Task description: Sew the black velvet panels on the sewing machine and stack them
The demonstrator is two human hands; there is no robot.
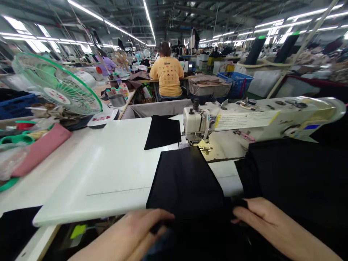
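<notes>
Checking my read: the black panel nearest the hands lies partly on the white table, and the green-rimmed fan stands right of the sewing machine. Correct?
Only the fan is wrong: the head view shows it left of the sewing machine. The black panel is as you say.

A sewing factory floor, shown by the industrial sewing machine [252,121] on its white worktable [103,163], dark thread cones [255,50], black fabric panels [186,177], a co-worker [166,74] in yellow seated ahead, and long fluorescent tubes [149,18] under a high steel-framed roof [201,14]
</notes>
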